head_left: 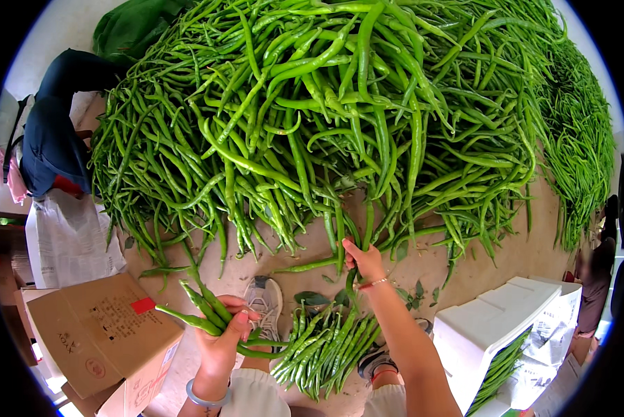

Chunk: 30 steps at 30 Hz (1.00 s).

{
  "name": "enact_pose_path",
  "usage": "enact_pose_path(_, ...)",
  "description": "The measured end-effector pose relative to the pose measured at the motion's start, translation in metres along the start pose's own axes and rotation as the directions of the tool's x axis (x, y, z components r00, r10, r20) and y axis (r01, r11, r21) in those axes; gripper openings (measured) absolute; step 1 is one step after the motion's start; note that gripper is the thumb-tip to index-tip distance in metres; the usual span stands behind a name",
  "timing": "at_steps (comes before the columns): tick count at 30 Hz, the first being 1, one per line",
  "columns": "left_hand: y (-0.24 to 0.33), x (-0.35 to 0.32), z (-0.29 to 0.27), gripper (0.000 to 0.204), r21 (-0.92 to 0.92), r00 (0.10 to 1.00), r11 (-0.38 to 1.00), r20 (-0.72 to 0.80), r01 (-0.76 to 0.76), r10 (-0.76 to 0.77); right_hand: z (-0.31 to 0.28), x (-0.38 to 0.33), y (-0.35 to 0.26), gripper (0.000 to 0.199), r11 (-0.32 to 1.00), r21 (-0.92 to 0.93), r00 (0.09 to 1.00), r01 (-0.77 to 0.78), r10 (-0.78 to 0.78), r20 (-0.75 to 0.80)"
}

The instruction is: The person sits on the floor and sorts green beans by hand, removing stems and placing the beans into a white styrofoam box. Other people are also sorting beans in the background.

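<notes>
Right hand [365, 262] stretched forward to the near edge of the big pile [340, 104], fingers closed on one pepper [340, 240] that hangs from that edge. Long axis of this pepper nearly straight away from the body, tip toward the pile, stem end in the grip. Left hand [222, 340] lower and nearer to the body, clamped around a small bunch [197, 309] of peppers that fan out to the upper left. Pile straight ahead of both hands, but right hand clearly the nearer one; left hand well apart from it. Between the knees, on the floor [430, 267], a second, smaller heap [326, 344] of sorted peppers lying almost parallel, tips toward the body, beside a grey shoe [265, 299]. Peppers long, thin, glossy green, many curved or twisted, with smooth waxy skin. Cardboard box [100, 333] at the left, matt brown, with a red sticker. White foam box [493, 326] at the right, lined with paper, more peppers visible inside. Another person [51, 132] in dark blue clothes at the far left, bent beside the pile. Thin bracelet on right wrist, pale bangle on left.
</notes>
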<state>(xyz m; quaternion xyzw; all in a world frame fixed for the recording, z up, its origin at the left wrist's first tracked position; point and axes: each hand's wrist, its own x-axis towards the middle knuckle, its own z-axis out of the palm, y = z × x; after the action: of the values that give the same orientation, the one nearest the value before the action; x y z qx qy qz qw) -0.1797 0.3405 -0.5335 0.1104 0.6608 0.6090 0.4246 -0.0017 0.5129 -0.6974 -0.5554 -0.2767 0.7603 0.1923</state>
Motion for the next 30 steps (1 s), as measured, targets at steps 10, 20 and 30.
enact_pose_path(10,-0.007,0.000,0.010,0.022,-0.073,0.994,0.994,0.086,0.078,-0.071,-0.037,-0.050,-0.018,0.028,0.916,0.370,0.927,-0.156,0.006,0.375)
enact_pose_path(20,-0.011,0.003,0.002,0.024,-0.532,0.934,0.836,-0.213,0.134,-0.285,0.010,-0.152,-0.059,0.029,0.987,-0.161,0.943,0.000,0.054,0.329)
enact_pose_path(30,-0.012,-0.049,-0.067,0.023,-0.805,0.941,0.587,-0.259,-0.085,-0.220,0.326,-0.353,-0.124,0.032,0.850,-0.470,0.247,0.237,0.415,0.876)
